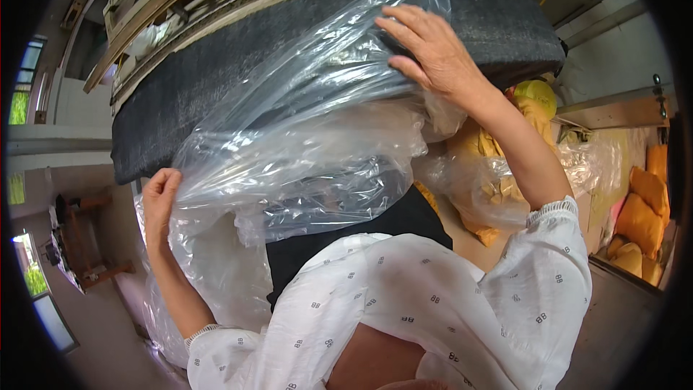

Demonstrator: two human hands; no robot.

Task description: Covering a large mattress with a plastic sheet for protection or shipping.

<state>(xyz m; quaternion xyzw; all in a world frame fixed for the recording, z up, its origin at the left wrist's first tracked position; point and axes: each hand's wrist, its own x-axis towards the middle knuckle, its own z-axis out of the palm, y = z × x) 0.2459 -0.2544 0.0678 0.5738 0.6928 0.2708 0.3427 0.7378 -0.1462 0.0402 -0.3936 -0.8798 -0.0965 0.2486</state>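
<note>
White loose cloth with a small dark print, the short-sleeved blouse (433, 296) we wear, lies nearest the camera, with a patch of plain black fabric (426, 225) just beyond its hem. Past that we see a long, clear, glossy plastic sheet (289, 130), creased along its length and lying partly over a long worktop covered in dark grey-black cloth (491, 18), while its crumpled nearer folds come down over the worktop's near side. Its long axis runs on a slant, from the near left up to the far right, and our two hands stand close to its opposite ends. Our left hand (162, 198) is at the near left end, thumb and fingertips drawn together on the sheet's edge, so that nearly all of the plastic lies to the right of those fingers and away from us. Our right hand (429, 50) is the nearer one to the far end: its fingers are slightly apart, thumb set off from them, pointing left across the sheet, with a rounded bit of plastic showing beyond them. Whether these fingertips press on the film or hover just over it, we cannot tell. Below our right forearm, apart from the worktop, sits a yellow-orange bundle (530, 110).
</note>
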